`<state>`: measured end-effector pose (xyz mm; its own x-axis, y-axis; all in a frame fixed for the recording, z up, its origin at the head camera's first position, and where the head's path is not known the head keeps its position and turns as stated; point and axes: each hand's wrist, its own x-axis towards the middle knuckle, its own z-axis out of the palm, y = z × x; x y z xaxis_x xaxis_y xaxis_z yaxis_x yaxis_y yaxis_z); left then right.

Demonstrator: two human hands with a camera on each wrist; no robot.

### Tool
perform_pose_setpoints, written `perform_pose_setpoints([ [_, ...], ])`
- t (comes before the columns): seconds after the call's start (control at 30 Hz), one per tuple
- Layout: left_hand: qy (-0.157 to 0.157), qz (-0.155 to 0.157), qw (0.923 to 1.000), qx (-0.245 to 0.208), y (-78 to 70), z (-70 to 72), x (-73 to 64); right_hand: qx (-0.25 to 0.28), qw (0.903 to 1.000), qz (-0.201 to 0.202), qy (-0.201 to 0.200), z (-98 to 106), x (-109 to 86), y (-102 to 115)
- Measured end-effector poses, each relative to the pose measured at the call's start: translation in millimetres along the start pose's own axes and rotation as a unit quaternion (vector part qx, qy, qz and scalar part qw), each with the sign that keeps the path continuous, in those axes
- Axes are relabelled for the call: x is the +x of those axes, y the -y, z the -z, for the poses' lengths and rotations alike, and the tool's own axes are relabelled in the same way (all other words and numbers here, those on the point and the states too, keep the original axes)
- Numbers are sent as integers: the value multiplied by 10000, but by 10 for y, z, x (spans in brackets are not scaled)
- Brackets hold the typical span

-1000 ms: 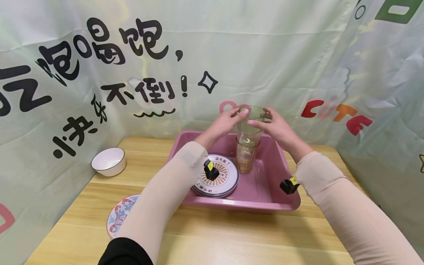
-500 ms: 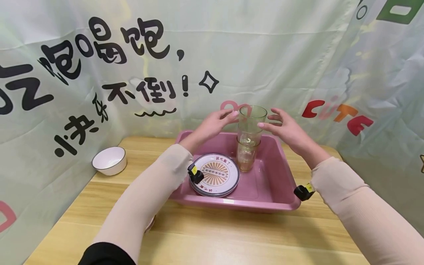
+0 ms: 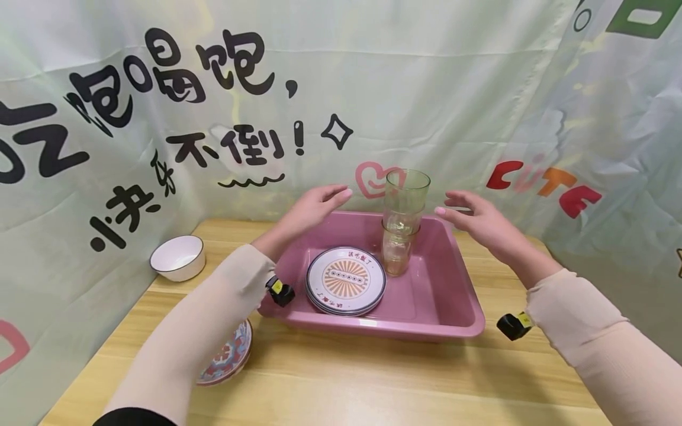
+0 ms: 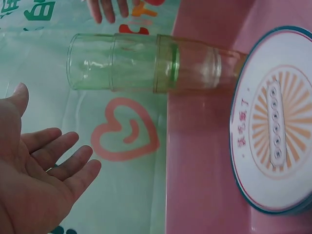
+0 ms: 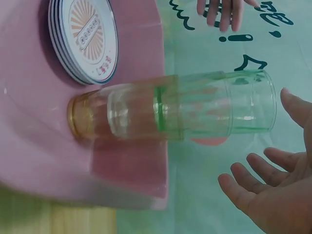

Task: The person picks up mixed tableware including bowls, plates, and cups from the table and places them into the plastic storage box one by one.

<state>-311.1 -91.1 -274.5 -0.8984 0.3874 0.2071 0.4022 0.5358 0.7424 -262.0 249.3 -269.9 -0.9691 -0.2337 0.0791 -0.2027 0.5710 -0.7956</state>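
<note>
A tall stack of nested clear glasses [image 3: 403,207], amber at the bottom and green on top, stands upright in a pink plastic basin [image 3: 442,284]. Left of it in the basin lies a pile of white plates [image 3: 346,280] with dark rims and an orange sunburst print. My left hand [image 3: 309,214] hovers over the basin's left back side, fingers spread and holding nothing. My right hand [image 3: 482,222] is to the right of the stack, also bare, its fingers relaxed. Both wrist views show a gap between each hand [image 4: 53,165] and the glasses.
A white bowl with a dark rim [image 3: 178,258] stands at the table's left back. A patterned red and blue bowl [image 3: 229,355] sits at the front left, partly hidden by my left sleeve. A printed curtain [image 3: 319,71] encloses the wooden table [image 3: 373,378] behind and at the sides.
Both hands have let go of the glass stack and drawn apart, the left going left and the right going right. The stack stays upright in the basin.
</note>
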Motion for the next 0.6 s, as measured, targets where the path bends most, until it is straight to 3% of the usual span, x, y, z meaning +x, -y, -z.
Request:
perform_pose_setpoints([
  [0.3, 11, 31, 10000, -23, 184, 204, -301, -188, 9993, -276, 145, 23, -171, -277],
  [0.6, 16, 309, 9993, 221, 317, 481, -590, -102, 9986, -494, 187, -42, -343, -513],
])
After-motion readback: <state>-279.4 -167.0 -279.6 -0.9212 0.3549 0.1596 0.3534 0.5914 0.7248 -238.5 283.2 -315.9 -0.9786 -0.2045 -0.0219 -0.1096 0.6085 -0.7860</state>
